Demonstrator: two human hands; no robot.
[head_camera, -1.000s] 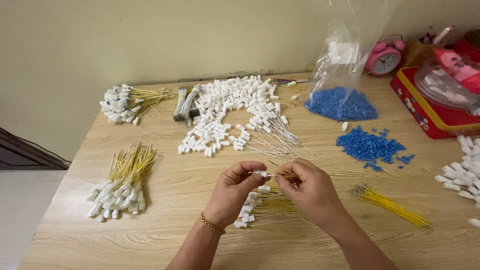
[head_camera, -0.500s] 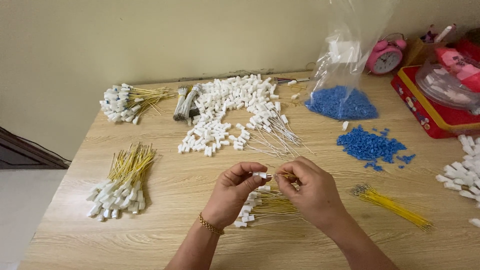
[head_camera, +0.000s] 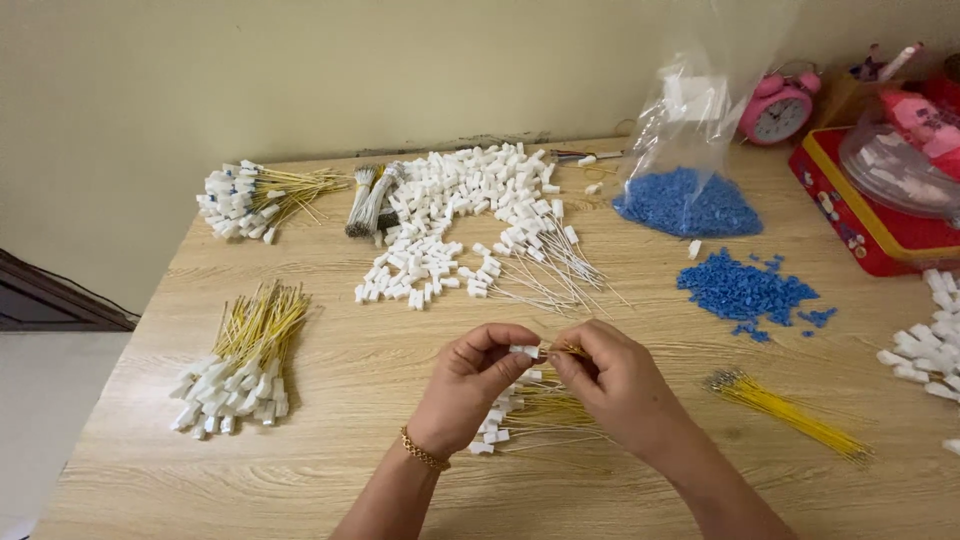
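- Left hand (head_camera: 470, 385): fingers curled in, thumb and forefinger pinching a small white connector (head_camera: 524, 351); a gold bracelet (head_camera: 424, 450) sits on the wrist
- Right hand (head_camera: 612, 385): fingers bunched, tips pinching the end of a thin yellow wire (head_camera: 572, 351) that meets the connector between the two hands
- Under the hands, on the table (head_camera: 400, 480): a small heap of yellow wires with white ends (head_camera: 520, 412)
- Far left of the left hand: a bundle (head_camera: 240, 360) of yellow wires with white caps; beyond it, near the wall, another bundle with white-and-blue ends (head_camera: 250, 195)
- Ahead of the hands: a wide pile of loose white connectors (head_camera: 450, 220), some on pale wires
- Ahead and right of the right hand: a clear bag (head_camera: 690, 130) standing open, blue pieces (head_camera: 688, 205) heaped in its bottom; nearer, a loose blue pile (head_camera: 745, 290)
- Right of the right hand: bare yellow wires (head_camera: 790, 412) lying flat
- Far right: a red tin (head_camera: 860, 225) holding a clear bowl, contents unclear; a pink clock (head_camera: 778, 110) behind
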